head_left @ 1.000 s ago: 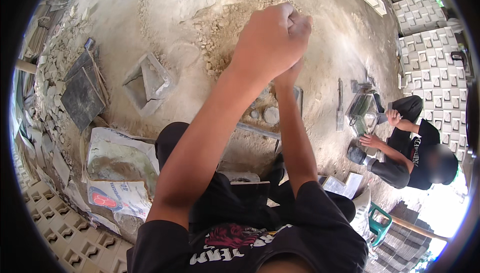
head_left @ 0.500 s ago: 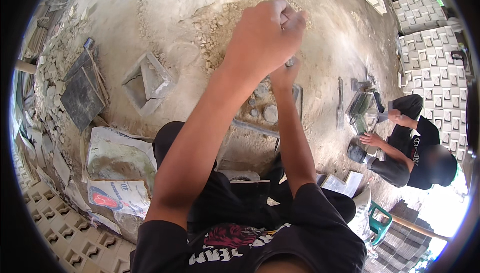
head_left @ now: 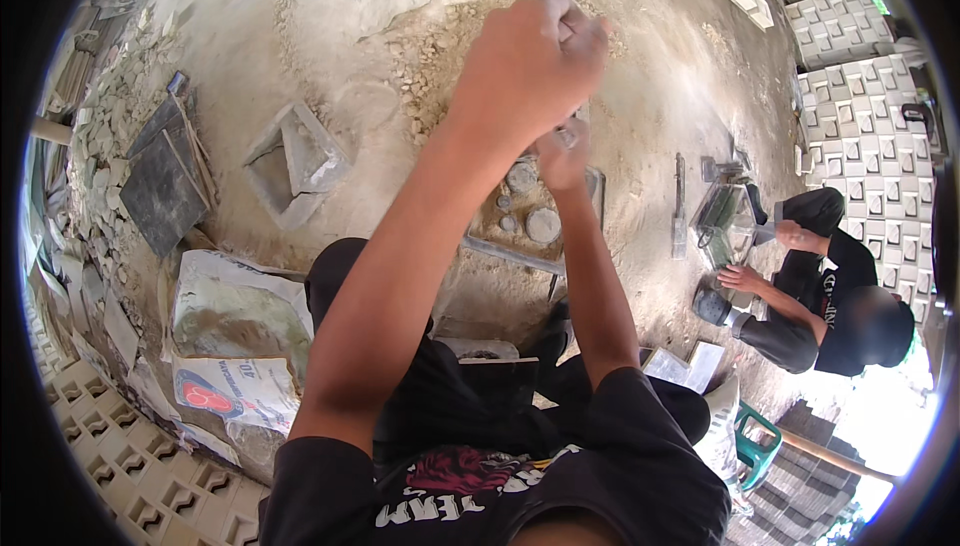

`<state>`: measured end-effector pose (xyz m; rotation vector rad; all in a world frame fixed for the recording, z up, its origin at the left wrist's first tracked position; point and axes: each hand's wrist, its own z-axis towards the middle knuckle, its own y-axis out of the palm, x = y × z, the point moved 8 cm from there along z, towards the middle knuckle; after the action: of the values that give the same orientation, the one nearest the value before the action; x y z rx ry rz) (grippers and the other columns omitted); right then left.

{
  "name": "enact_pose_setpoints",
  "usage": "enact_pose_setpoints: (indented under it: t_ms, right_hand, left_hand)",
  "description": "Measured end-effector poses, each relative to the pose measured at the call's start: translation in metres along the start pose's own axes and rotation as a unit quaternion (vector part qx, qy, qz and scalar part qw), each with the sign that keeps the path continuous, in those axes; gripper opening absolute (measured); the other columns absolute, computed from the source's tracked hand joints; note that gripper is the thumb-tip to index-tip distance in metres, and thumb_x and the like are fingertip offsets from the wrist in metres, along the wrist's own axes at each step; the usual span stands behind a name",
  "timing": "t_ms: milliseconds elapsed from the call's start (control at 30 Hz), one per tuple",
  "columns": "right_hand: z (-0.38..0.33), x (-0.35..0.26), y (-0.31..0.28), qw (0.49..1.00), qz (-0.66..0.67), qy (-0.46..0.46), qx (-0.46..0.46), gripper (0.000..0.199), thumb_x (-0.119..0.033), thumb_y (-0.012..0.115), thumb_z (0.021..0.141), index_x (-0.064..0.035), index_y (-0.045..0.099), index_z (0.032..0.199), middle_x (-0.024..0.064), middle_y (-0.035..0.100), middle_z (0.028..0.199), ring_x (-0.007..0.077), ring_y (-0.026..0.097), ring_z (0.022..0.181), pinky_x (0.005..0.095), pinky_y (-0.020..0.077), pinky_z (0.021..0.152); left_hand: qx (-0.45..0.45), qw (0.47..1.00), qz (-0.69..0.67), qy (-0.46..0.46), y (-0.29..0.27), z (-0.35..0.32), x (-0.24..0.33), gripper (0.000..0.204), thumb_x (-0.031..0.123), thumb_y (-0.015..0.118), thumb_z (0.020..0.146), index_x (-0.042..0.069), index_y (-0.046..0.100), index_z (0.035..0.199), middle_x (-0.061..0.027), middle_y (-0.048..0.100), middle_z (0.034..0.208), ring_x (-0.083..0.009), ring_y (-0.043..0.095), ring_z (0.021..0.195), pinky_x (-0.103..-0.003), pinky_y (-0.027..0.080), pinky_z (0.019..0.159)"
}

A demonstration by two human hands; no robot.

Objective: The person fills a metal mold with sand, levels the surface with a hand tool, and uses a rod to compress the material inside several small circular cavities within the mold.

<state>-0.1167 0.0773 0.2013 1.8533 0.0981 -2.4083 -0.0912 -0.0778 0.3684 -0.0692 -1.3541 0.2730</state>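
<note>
Dusty tan floor (head_left: 640, 76); I see left hand (head_left: 535, 61), right hand (head_left: 563, 154) fisted, contents unclear, over grey-rimmed rectangular tray (head_left: 510, 255); round grey discs (head_left: 543, 226) inside exposed, work left unclear.

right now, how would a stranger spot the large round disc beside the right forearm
Start with the two bare forearms converging toward the picture's top; beneath them lies a dark-edged frame. Inside it, just left of the right forearm, sits the pale round disc. It is clearly wider than the two small rounds at its left, and nearer the body than the other large round.
</note>
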Motion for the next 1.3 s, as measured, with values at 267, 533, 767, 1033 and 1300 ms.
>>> enact_pose_setpoints:
  t_ms: [267, 533, 767, 1033, 1300]
  right_hand:
    - [-0.005, 0.004, -0.004, 0.996, -0.004, 0.049, -0.072, 0.037, -0.011, 0.061, 0.092, -0.0004, 0.056, 0.058, -0.0030, 0.048, 0.051, 0.0027, 0.038, 0.047, 0.0234, 0.0254, 0.042]
    - [-0.011, -0.018, 0.015, 0.995, -0.008, -0.004, -0.098, 0.040, -0.010, 0.060, 0.092, -0.0029, 0.053, 0.053, -0.0056, 0.044, 0.049, 0.0027, 0.034, 0.046, 0.0249, 0.0234, 0.042]
    - [-0.026, -0.031, 0.035, 0.982, -0.043, 0.005, -0.185, 0.048, -0.010, 0.063, 0.090, -0.0062, 0.036, 0.050, -0.0069, 0.034, 0.049, 0.0033, 0.026, 0.049, 0.0271, 0.0176, 0.045]
    - [-0.021, -0.030, 0.030, 0.984, -0.028, 0.025, -0.173, 0.048, -0.017, 0.064, 0.092, -0.0057, 0.041, 0.051, -0.0052, 0.040, 0.049, 0.0034, 0.032, 0.048, 0.0264, 0.0217, 0.043]
    - [-0.007, -0.032, 0.026, 0.989, -0.011, 0.014, -0.149, 0.046, -0.016, 0.059, 0.094, -0.0054, 0.046, 0.051, -0.0053, 0.042, 0.048, 0.0031, 0.033, 0.046, 0.0246, 0.0217, 0.042]
  left_hand:
    - [0.019, 1.000, -0.008, 0.019, 0.005, 0.000, -0.001, 0.033, 0.029, 0.060, 0.089, -0.004, 0.065, 0.092, -0.0149, 0.064, 0.061, -0.0236, 0.066, 0.054, -0.035, 0.053, 0.055]
    - [0.013, 1.000, 0.005, -0.005, 0.001, 0.002, -0.004, 0.032, 0.030, 0.060, 0.088, -0.002, 0.065, 0.088, -0.0145, 0.064, 0.061, -0.0248, 0.065, 0.055, -0.035, 0.053, 0.060]
    - [-0.005, 1.000, 0.008, -0.021, -0.001, 0.000, -0.003, 0.032, 0.029, 0.059, 0.089, -0.002, 0.064, 0.086, -0.0146, 0.064, 0.060, -0.0243, 0.064, 0.054, -0.036, 0.052, 0.058]
    - [0.012, 1.000, -0.006, -0.017, -0.006, 0.000, -0.003, 0.032, 0.029, 0.060, 0.088, -0.003, 0.064, 0.088, -0.0154, 0.063, 0.061, -0.0264, 0.065, 0.056, -0.036, 0.052, 0.058]
    - [-0.010, 0.999, 0.000, -0.054, -0.003, -0.002, -0.006, 0.033, 0.029, 0.060, 0.087, -0.003, 0.064, 0.086, -0.0173, 0.065, 0.065, -0.0289, 0.067, 0.060, -0.037, 0.053, 0.061]
